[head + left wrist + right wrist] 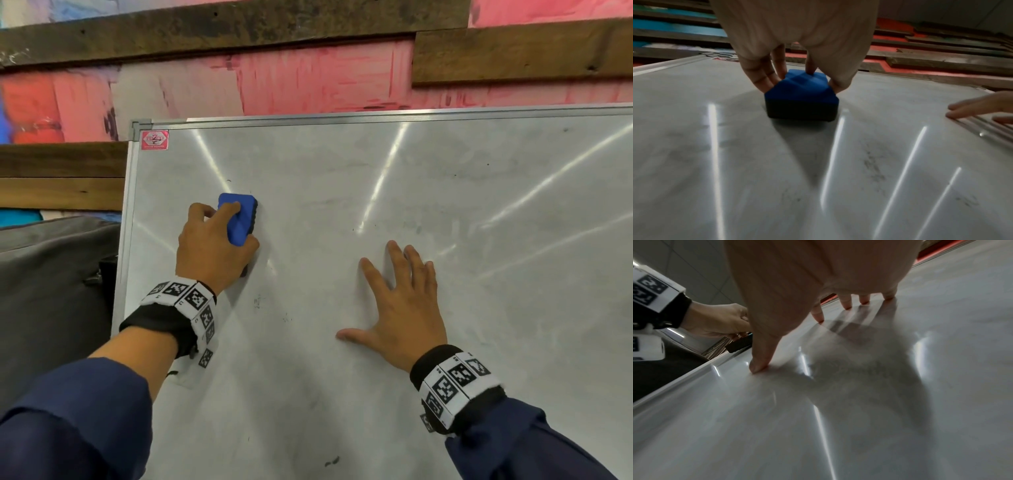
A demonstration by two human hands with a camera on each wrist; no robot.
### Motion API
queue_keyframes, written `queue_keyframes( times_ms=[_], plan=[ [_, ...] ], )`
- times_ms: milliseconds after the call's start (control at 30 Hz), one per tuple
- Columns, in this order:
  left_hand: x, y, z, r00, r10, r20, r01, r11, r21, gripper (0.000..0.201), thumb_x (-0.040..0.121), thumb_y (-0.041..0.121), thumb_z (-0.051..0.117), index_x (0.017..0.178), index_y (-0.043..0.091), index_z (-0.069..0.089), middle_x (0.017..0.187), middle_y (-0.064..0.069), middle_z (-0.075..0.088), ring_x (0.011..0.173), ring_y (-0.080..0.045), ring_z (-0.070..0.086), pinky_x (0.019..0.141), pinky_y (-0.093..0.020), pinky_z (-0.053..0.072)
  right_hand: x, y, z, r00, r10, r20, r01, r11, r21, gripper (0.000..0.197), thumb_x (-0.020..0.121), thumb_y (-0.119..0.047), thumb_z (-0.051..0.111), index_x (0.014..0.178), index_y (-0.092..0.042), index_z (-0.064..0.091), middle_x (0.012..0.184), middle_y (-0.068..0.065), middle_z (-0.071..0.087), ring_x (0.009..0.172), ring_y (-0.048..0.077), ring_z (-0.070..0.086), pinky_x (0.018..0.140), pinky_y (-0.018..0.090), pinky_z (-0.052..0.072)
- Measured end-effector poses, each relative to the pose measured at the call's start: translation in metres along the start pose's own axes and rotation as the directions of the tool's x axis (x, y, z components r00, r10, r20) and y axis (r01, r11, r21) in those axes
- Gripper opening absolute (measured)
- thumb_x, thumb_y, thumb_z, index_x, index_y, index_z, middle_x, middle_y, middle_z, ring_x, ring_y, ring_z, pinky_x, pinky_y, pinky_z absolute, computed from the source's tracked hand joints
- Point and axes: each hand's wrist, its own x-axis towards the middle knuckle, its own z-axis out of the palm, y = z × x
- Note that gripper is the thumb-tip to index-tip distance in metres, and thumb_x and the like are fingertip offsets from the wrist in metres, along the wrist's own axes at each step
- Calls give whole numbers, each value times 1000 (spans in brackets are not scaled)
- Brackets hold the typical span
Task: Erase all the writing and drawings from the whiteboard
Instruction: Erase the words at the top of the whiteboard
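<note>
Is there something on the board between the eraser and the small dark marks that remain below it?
Nothing visible. The left hand grips the eraser against the whiteboard; bare surface leads down to the faint marks. The right hand rests flat, off to the side.

Both arms are in dark navy sleeves (pixel 78 418), loose and bunched a bit at the cuffs. Each wrist has a black band (pixel 161 325) with a white strip (pixel 186 294) around it, covered in square black-and-white checker-style codes. The right wrist strap (pixel 455 380) looks the same, and a small white box (pixel 647 347) sits under the left wrist.
</note>
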Motion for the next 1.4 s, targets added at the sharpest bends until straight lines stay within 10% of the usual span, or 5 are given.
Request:
queue_keyframes(
  times_ms=[300,967,1400],
  plan=[
    [33,10,-8,989,-141,-41,142,990,16,68,88,43,69,147,18,46,128,-23,47,112,-39,52,96,-43,44,0,1,0,1000,-6,16,6,1000,11,120,59,-98,46,157,-34,16,167,13,-5,153,39,-8,122,61,2],
    [20,3,-2,999,-33,10,33,999,-24,64,76,34,80,136,24,58,117,-7,50,90,-20,47,83,-30,39,-1,0,3,1000,-2,-8,2,1000,13,121,58,-96,50,156,-31,24,167,15,2,152,40,-1,121,63,9],
    [30,4,-1,998,-60,-26,59,997,-40,65,84,39,75,142,23,53,126,-13,53,108,-33,56,94,-38,45,-2,1,4,1000,-10,-18,11,1000,16,121,59,-96,49,157,-32,18,167,15,-2,153,40,-5,121,62,7]
  ],
)
